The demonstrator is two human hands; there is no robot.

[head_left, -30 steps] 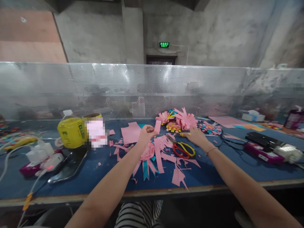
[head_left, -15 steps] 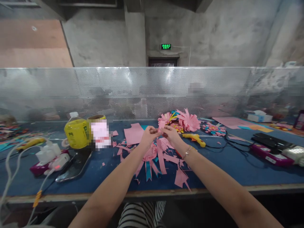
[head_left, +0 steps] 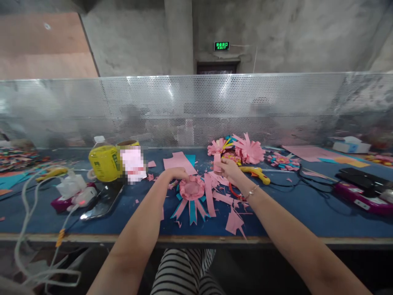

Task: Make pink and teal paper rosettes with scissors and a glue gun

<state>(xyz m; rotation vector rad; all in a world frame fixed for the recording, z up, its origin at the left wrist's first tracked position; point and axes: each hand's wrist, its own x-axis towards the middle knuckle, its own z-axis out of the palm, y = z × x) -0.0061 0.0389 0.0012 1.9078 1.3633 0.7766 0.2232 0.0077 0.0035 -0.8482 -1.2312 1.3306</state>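
Note:
A pink and blue paper rosette [head_left: 192,188] lies on the table in front of me, with notched ribbon tails fanned towards the front edge. My left hand [head_left: 178,173] reaches to its far left rim, the fingers bent down there; whether they grip the rim is hidden. To the right of the rosette, my right hand [head_left: 229,169] pinches a short pink paper strip [head_left: 217,163] and holds it upright above the scraps. Beneath that hand lies a long pink strip [head_left: 209,196]. Red-handled scissors [head_left: 235,191], partly covered, seem to lie under the right wrist.
Finished paper flowers [head_left: 248,149] and a yellow glue gun [head_left: 256,173] lie beyond my right hand. Pink sheets [head_left: 178,162] and cut scraps [head_left: 235,221] surround the rosette. A phone [head_left: 102,200], a yellow-labelled bottle [head_left: 104,163] and white cables [head_left: 29,205] are at left. A perforated metal screen [head_left: 153,106] backs the table.
My hands were together on the pink strip; they have come apart. The left moved down and left to the rosette, while the right kept the strip. The view has tilted down slightly.

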